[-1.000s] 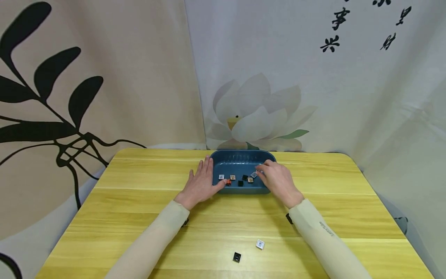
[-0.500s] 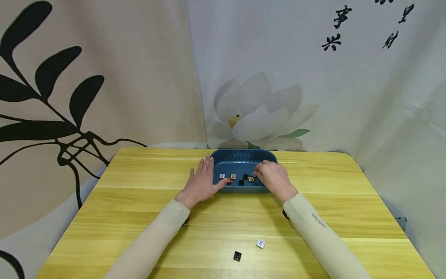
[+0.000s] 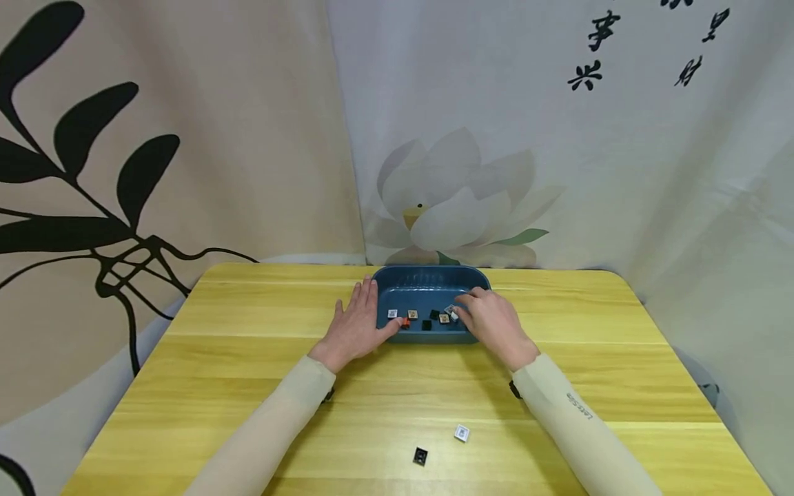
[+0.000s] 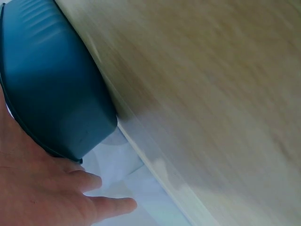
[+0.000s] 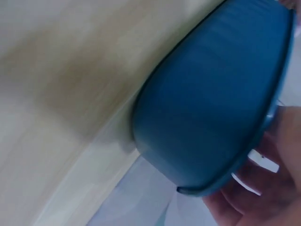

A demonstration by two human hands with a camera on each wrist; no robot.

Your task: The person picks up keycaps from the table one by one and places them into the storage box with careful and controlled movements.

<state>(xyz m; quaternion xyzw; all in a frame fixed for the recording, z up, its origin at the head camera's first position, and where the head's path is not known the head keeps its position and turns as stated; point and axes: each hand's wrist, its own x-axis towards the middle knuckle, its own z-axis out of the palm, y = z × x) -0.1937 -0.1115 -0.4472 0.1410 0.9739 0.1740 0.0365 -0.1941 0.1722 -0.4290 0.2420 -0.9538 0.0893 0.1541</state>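
A blue rectangular tray [image 3: 428, 279] stands at the table's far edge, holding several small square keycaps in white, tan and black, plus an orange-red piece [image 3: 406, 322]. My left hand [image 3: 355, 320] lies spread along the tray's left side, its thumb over the near rim beside the orange-red piece. In the left wrist view the fingers reach past the tray's outer wall [image 4: 51, 80]. Over the right rim, my right hand [image 3: 496, 320] reaches in with bent fingers and thumb, pinching a small white keycap [image 3: 454, 316]. The right wrist view hides its fingertips behind the tray wall [image 5: 207, 103].
On the near part of the wooden table [image 3: 347, 441] lie a white keycap [image 3: 462, 433] and a black keycap [image 3: 420, 456]. Behind the far table edge hangs a printed curtain [image 3: 471, 83] with a lotus and leaves.
The right hand shifts slightly within the tray's right end; a white keycap now shows at its thumb tip. The left hand stays in place.
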